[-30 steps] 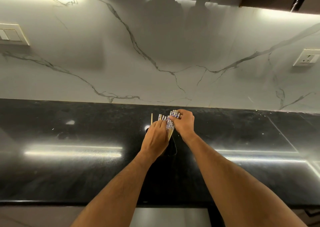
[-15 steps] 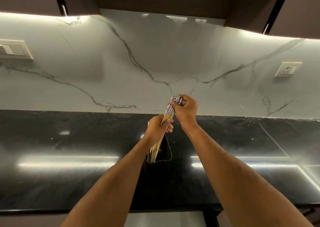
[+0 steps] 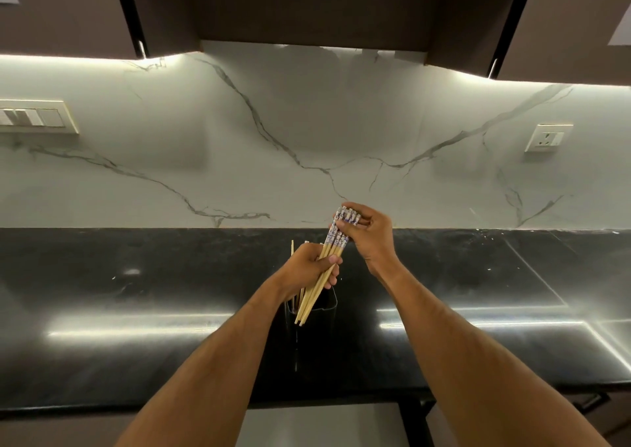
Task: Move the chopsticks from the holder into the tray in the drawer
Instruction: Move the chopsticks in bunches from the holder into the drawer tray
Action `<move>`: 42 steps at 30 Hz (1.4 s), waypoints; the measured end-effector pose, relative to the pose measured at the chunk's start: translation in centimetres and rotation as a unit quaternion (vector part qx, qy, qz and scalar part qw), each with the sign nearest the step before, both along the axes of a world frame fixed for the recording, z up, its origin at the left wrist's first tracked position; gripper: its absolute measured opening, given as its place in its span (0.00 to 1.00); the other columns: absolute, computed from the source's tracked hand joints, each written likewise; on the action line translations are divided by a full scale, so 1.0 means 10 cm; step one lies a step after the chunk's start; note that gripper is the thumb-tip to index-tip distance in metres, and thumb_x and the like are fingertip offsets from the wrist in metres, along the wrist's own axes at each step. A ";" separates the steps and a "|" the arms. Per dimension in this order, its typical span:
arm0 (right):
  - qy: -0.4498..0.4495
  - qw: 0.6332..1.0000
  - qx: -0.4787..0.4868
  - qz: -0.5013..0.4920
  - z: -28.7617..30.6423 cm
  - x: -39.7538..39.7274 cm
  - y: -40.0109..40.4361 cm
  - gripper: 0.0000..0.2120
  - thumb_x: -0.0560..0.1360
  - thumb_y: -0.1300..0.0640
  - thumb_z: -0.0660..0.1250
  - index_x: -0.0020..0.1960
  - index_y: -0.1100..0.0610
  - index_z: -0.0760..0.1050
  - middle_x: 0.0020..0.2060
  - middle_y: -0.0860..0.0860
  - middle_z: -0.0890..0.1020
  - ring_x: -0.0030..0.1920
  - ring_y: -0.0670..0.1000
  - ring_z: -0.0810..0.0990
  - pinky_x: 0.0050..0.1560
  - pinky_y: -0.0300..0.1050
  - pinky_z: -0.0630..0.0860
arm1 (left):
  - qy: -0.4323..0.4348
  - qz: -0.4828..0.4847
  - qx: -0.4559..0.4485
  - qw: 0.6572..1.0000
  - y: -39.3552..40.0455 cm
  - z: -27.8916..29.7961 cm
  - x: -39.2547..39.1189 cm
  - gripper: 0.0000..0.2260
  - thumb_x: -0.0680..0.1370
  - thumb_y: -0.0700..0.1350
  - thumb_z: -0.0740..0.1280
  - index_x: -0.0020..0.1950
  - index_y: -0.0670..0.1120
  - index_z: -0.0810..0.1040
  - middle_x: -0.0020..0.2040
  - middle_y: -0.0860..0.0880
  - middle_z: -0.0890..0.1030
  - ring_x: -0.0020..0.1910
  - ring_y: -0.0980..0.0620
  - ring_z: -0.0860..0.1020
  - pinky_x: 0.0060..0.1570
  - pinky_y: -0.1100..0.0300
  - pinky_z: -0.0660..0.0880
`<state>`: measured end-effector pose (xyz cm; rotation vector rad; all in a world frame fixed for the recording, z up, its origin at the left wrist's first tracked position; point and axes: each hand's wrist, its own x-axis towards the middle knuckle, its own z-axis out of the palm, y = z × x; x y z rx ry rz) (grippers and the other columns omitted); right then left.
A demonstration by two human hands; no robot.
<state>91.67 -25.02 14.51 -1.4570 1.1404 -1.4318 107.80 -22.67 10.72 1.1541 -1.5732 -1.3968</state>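
Over holder | L hand + R hand both clamp chopsticks | no legible text

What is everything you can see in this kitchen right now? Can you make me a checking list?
Surface: glossy black stone countertop, bare apart from the holder.
Job's things: bundle of tan wooden chopsticks with blue-and-white patterned tops, tilted, tips over the black square holder; a few more sticks stand behind the left hand. Tray and drawer not in view.
Clutter: nothing seen.
Grips: left hand wraps the bundle's middle; right hand pinches its patterned tops.
Cables: nothing seen.
Surroundings: white veined marble wall, switch plate, wall socket, dark upper cabinets with lit undersides.
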 end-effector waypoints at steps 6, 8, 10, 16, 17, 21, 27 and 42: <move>0.014 1.000 0.007 0.010 -0.01 0.00 0.17 0.24 0.72 0.70 0.73 0.67 0.60 0.76 0.56 0.57 0.84 0.54 0.55 0.85 0.58 0.57 0.81 | 0.004 -0.030 0.021 0.999 0.14 -0.05 0.01 0.10 0.84 0.41 0.62 0.59 0.35 0.77 0.44 0.42 0.83 0.44 0.46 0.83 0.50 0.51 0.81; 0.019 1.000 0.002 0.019 0.00 -0.01 0.22 0.27 0.73 0.70 0.73 0.70 0.58 0.74 0.58 0.57 0.84 0.53 0.55 0.86 0.57 0.55 0.82 | -0.002 -0.038 0.025 0.999 0.18 -0.04 0.00 0.10 0.84 0.41 0.61 0.59 0.36 0.77 0.44 0.42 0.83 0.45 0.46 0.83 0.50 0.52 0.82; 0.012 0.999 0.002 0.032 0.01 -0.03 0.27 0.26 0.73 0.71 0.72 0.69 0.59 0.75 0.57 0.58 0.84 0.53 0.55 0.86 0.57 0.56 0.82 | -0.004 -0.044 0.030 0.999 0.21 -0.03 -0.01 0.10 0.84 0.41 0.61 0.59 0.36 0.77 0.45 0.42 0.83 0.45 0.46 0.83 0.51 0.51 0.82; 0.012 0.999 0.006 0.035 0.01 -0.06 0.37 0.21 0.73 0.72 0.72 0.65 0.63 0.77 0.54 0.60 0.85 0.49 0.55 0.87 0.55 0.53 0.83 | -0.001 -0.052 0.043 0.998 0.29 -0.03 -0.03 0.10 0.85 0.41 0.61 0.60 0.36 0.77 0.45 0.42 0.82 0.46 0.46 0.83 0.52 0.51 0.82; 0.013 0.999 0.004 0.034 0.02 -0.07 0.38 0.21 0.73 0.72 0.72 0.65 0.63 0.78 0.54 0.60 0.85 0.48 0.55 0.87 0.54 0.53 0.83 | 0.000 -0.054 0.044 0.998 0.30 -0.03 -0.03 0.10 0.85 0.41 0.61 0.60 0.36 0.77 0.45 0.42 0.82 0.46 0.45 0.83 0.52 0.51 0.82; 0.014 0.999 0.004 0.032 0.03 -0.08 0.42 0.20 0.72 0.72 0.72 0.64 0.64 0.78 0.53 0.59 0.85 0.49 0.56 0.87 0.56 0.57 0.82 | -0.003 -0.056 0.043 0.998 0.34 -0.02 -0.03 0.11 0.85 0.41 0.60 0.60 0.35 0.76 0.45 0.42 0.82 0.46 0.45 0.83 0.52 0.51 0.82; 0.005 1.000 0.005 0.021 0.03 -0.06 0.49 0.20 0.73 0.71 0.72 0.64 0.63 0.78 0.52 0.60 0.85 0.50 0.57 0.87 0.57 0.59 0.81 | -0.017 -0.050 0.041 0.998 0.40 0.03 -0.03 0.10 0.84 0.41 0.61 0.59 0.37 0.77 0.45 0.43 0.83 0.45 0.47 0.84 0.50 0.54 0.82; 0.010 0.995 0.074 -0.068 -0.30 -0.05 0.64 0.29 0.74 0.62 0.75 0.72 0.59 0.70 0.54 0.54 0.84 0.53 0.51 0.85 0.61 0.55 0.80 | -0.176 0.016 0.033 0.984 0.69 -0.08 0.23 0.09 0.81 0.40 0.69 0.60 0.40 0.79 0.47 0.41 0.86 0.46 0.46 0.87 0.50 0.50 0.84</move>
